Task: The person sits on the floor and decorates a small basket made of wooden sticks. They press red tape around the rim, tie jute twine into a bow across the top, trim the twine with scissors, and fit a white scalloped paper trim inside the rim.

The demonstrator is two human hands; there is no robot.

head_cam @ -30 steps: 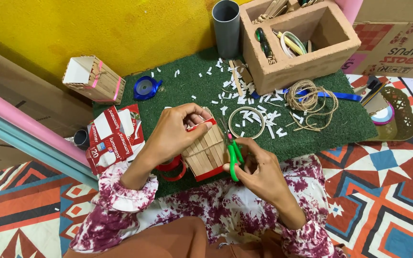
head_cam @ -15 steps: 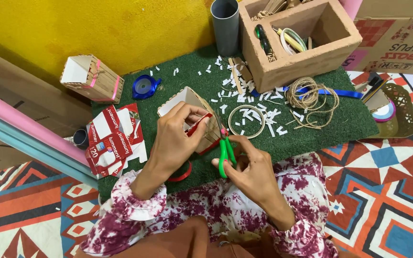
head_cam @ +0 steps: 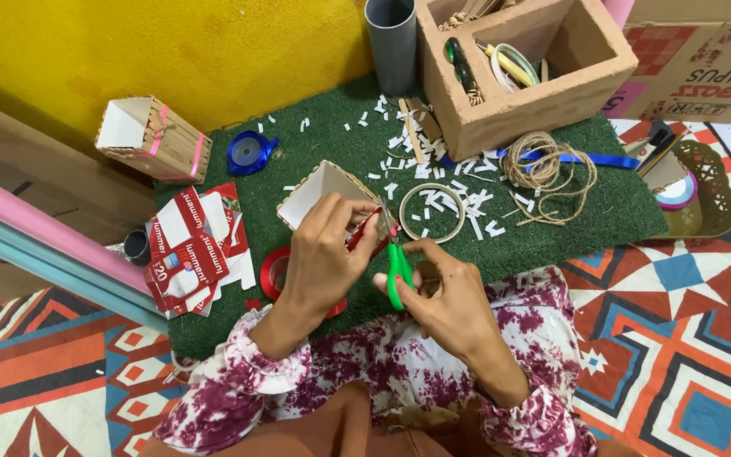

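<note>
A turf mat [head_cam: 315, 152] lies on the floor. At its far edge stand a pipe [head_cam: 392, 42] and, right of it, a wooden box [head_cam: 543, 93]. Twine [head_cam: 547, 173] lies before the box, a hoop [head_cam: 431, 211] left of the twine, and a small stick house [head_cam: 152, 140] at the far left corner.

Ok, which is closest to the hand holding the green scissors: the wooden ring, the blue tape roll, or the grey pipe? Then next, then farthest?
Measured from the right hand:
1. Wooden ring, on the green mat just beyond it.
2. Blue tape roll, far to the left, near the yellow wall.
3. Grey pipe, upright at the mat's far edge.
</note>
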